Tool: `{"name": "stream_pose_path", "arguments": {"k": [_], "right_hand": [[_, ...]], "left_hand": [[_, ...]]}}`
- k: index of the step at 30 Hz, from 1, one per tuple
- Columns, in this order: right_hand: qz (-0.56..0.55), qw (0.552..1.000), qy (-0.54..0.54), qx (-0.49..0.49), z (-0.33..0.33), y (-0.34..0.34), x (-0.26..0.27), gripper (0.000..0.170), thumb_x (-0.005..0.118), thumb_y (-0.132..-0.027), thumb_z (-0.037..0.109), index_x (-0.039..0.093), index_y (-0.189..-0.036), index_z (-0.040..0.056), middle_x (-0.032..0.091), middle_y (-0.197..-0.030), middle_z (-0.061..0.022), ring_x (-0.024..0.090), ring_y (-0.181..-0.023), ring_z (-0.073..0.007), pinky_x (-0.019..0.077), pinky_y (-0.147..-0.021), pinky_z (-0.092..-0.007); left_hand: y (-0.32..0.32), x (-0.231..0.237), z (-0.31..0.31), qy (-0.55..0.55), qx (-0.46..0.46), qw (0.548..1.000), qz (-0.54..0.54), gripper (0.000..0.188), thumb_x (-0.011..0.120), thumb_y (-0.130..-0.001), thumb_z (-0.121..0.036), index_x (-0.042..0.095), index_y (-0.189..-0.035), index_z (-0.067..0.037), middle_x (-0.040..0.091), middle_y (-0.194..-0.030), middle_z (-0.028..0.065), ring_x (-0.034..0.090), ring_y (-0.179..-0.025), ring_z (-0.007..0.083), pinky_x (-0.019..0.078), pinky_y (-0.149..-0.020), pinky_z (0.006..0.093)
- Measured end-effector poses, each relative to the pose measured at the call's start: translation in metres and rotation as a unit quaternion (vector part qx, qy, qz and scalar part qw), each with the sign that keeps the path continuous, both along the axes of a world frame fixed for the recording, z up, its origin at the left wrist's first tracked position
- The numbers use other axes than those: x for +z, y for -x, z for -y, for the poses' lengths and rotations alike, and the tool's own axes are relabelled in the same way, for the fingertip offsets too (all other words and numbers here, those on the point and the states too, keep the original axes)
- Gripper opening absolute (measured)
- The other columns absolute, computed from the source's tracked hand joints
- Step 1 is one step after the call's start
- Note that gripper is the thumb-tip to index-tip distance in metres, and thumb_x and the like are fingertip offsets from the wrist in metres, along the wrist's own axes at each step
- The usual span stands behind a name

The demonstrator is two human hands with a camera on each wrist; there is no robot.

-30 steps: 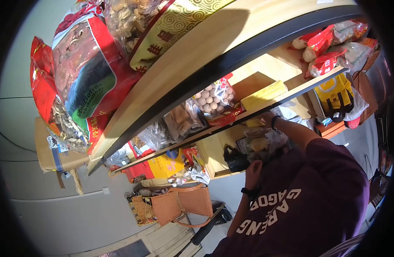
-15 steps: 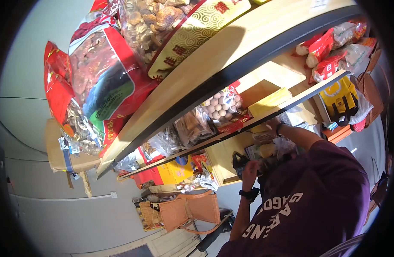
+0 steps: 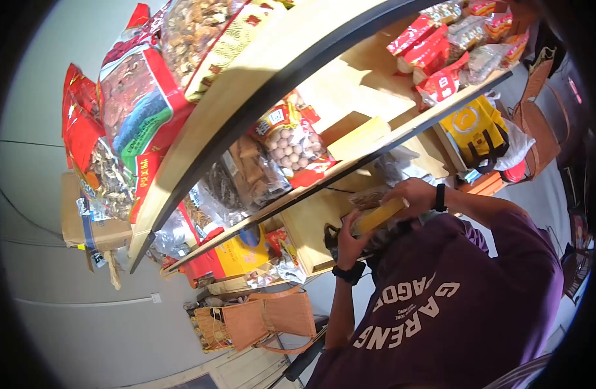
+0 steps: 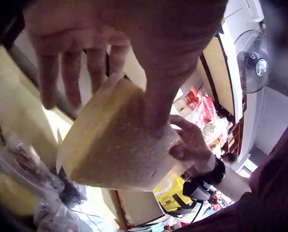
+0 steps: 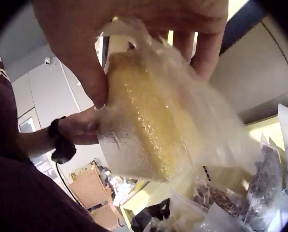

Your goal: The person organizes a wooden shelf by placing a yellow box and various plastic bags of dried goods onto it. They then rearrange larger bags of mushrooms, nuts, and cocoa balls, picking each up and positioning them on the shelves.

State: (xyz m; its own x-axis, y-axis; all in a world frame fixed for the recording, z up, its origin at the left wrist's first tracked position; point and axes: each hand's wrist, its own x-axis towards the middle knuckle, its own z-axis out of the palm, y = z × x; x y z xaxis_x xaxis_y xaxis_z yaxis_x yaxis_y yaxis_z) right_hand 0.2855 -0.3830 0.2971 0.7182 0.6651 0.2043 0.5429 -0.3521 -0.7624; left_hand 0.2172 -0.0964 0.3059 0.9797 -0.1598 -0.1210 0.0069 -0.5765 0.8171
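Observation:
A yellow block [image 3: 379,217] in clear plastic is between both hands in the head view. My left hand [image 3: 353,243] grips its left end; in the left wrist view, the left thumb presses on the block [image 4: 120,145] while the fingers extend past its far side. My right hand [image 3: 411,196] holds the other end. Seen from the right wrist, the right hand [image 5: 144,19] pinches the block [image 5: 144,116] and its loose plastic [image 5: 214,121] between thumb and fingers.
Below the block are clear bags [image 5: 221,193] and a black bag [image 5: 151,215]. On the shelf above lie a bag of round items [image 3: 295,149] and a yellow packet [image 3: 361,137]. A black shelf edge [image 3: 246,104] runs over them. A yellow bag [image 3: 473,129] stands at right.
The right hand has come away from the lower shelf with the yellow block. My left hand has moved up and left and taken hold of it too. The head view has shifted.

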Motion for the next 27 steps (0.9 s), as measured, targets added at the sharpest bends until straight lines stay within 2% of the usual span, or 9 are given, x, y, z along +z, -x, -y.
{"name": "stream_pose_path", "arguments": {"k": [1, 2, 5, 8, 11, 15, 18, 21, 27], "right_hand": [[0.003, 0.999, -0.035, 0.007, 0.006, 0.008, 0.013, 0.053, 0.083, -0.076, 0.032, 0.067, -0.123, 0.0146, 0.073, -0.095, -0.0132, 0.071, -0.086, -0.0336, 0.0569, -0.077, -0.0431], [0.006, 1.0, -0.007, 0.0, 0.011, 0.014, 0.02, 0.051, 0.082, -0.076, 0.036, 0.067, -0.121, 0.0169, 0.074, -0.097, -0.0111, 0.072, -0.086, -0.031, 0.0575, -0.076, -0.0411], [-0.231, 0.972, -0.018, -0.045, 0.027, 0.028, 0.065, 0.059, 0.085, -0.074, 0.03, 0.063, -0.126, 0.0133, 0.073, -0.103, -0.0119, 0.072, -0.092, -0.0309, 0.0569, -0.083, -0.0396], [-0.057, 0.979, -0.17, -0.094, 0.028, 0.034, 0.01, 0.067, 0.088, -0.072, 0.025, 0.059, -0.131, 0.0103, 0.072, -0.111, -0.0133, 0.071, -0.1, -0.032, 0.055, -0.09, -0.0384], [-0.089, 0.985, -0.121, -0.082, 0.03, 0.043, 0.027, 0.062, 0.089, -0.073, 0.026, 0.06, -0.125, 0.0077, 0.069, -0.118, -0.0132, 0.069, -0.106, -0.0292, 0.0538, -0.094, -0.0367], [-0.194, 0.968, -0.113, -0.114, 0.032, 0.037, 0.063, 0.061, 0.09, -0.071, 0.027, 0.061, -0.121, 0.0072, 0.07, -0.116, -0.0136, 0.07, -0.102, -0.0282, 0.0541, -0.09, -0.0369], [-0.155, 0.973, -0.124, -0.119, 0.03, 0.03, 0.061, 0.061, 0.091, -0.071, 0.027, 0.061, -0.12, 0.0068, 0.07, -0.112, -0.0135, 0.07, -0.1, -0.0262, 0.0541, -0.087, -0.0356], [-0.134, 0.971, -0.158, -0.121, 0.023, 0.029, 0.047, 0.06, 0.091, -0.071, 0.027, 0.061, -0.119, 0.0066, 0.07, -0.107, -0.0129, 0.07, -0.098, -0.025, 0.0537, -0.087, -0.035], [-0.162, 0.966, -0.161, -0.123, 0.016, 0.038, 0.044, 0.057, 0.091, -0.071, 0.025, 0.062, -0.116, 0.0063, 0.07, -0.105, -0.0121, 0.069, -0.099, -0.025, 0.0535, -0.088, -0.0355]], "left_hand": [[0.002, 0.01, 0.009, 0.019, -0.045, 0.997, -0.054, 0.066, 0.087, -0.077, -0.019, 0.057, -0.132, 0.001, 0.066, -0.124, 0.0162, 0.063, -0.116, 0.0206, 0.0511, -0.097, 0.0347], [0.006, 0.013, 0.018, 0.031, -0.053, 0.998, -0.025, 0.058, 0.089, -0.075, -0.017, 0.065, -0.123, 0.003, 0.073, -0.111, 0.0149, 0.069, -0.102, 0.0171, 0.0536, -0.092, 0.0326], [0.016, 0.018, 0.026, 0.01, -0.057, 0.998, -0.002, 0.056, 0.089, -0.074, -0.015, 0.068, -0.123, 0.003, 0.074, -0.109, 0.0135, 0.07, -0.098, 0.0156, 0.0554, -0.089, 0.0314], [0.017, 0.039, 0.043, -0.008, -0.046, 0.997, 0.064, 0.055, 0.089, -0.073, -0.022, 0.07, -0.12, 0.001, 0.075, -0.106, 0.016, 0.073, -0.094, 0.0214, 0.0563, -0.085, 0.0326], [0.01, 0.052, 0.05, -0.003, -0.059, 0.992, 0.111, 0.053, 0.089, -0.074, -0.025, 0.071, -0.117, 0.0, 0.075, -0.106, 0.017, 0.074, -0.093, 0.0238, 0.0563, -0.085, 0.033], [0.001, 0.081, 0.058, 0.032, -0.042, 0.989, 0.137, 0.046, 0.088, -0.075, -0.021, 0.073, -0.114, -0.001, 0.073, -0.109, 0.0154, 0.073, -0.097, 0.0257, 0.0563, -0.085, 0.0336], [-0.007, 0.093, 0.056, -0.021, -0.09, 0.976, 0.197, 0.042, 0.086, -0.075, -0.016, 0.073, -0.113, -0.003, 0.072, -0.113, 0.0134, 0.072, -0.1, 0.0274, 0.0565, -0.086, 0.0347], [-0.004, 0.098, 0.056, -0.042, -0.069, 0.982, 0.17, 0.038, 0.085, -0.076, -0.013, 0.075, -0.112, -0.006, 0.072, -0.115, 0.0122, 0.071, -0.101, 0.0282, 0.0566, -0.087, 0.0352], [0.002, 0.079, 0.047, -0.032, -0.077, 0.97, 0.229, 0.033, 0.086, -0.075, -0.011, 0.078, -0.107, -0.009, 0.072, -0.115, 0.0118, 0.071, -0.103, 0.0276, 0.057, -0.087, 0.0346]]}}
